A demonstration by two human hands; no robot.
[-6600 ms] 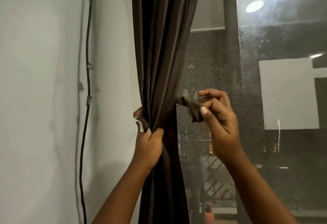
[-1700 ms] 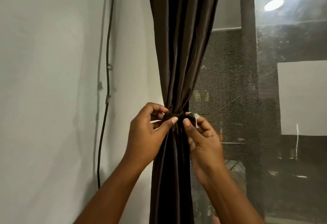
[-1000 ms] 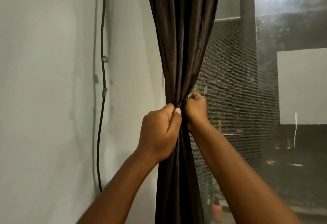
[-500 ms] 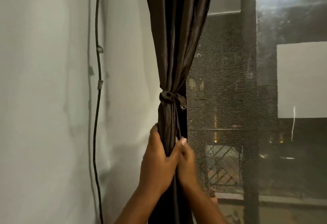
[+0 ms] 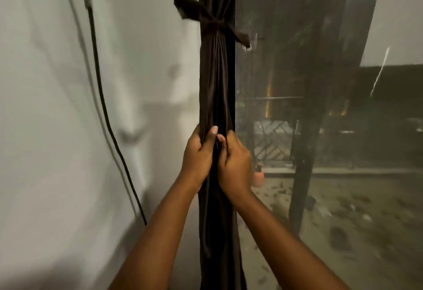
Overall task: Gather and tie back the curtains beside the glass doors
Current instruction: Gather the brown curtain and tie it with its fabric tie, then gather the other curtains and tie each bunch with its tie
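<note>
Dark curtain (image 5: 217,79) hanging gathered between a pale wall (image 5: 52,129) and the glass door (image 5: 332,129), bound near the top by a knotted tie (image 5: 211,26). Left hand (image 5: 198,154) and right hand (image 5: 234,161), side by side, both grip its folds below the tie. A black cable (image 5: 100,97) runs down the wall. An orange object (image 5: 258,176), possibly a bottle, stands outside.

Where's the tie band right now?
Head view, upper centre: the tie band is knotted around the gathered curtain, above both hands, between the wall and the glass door.
</note>
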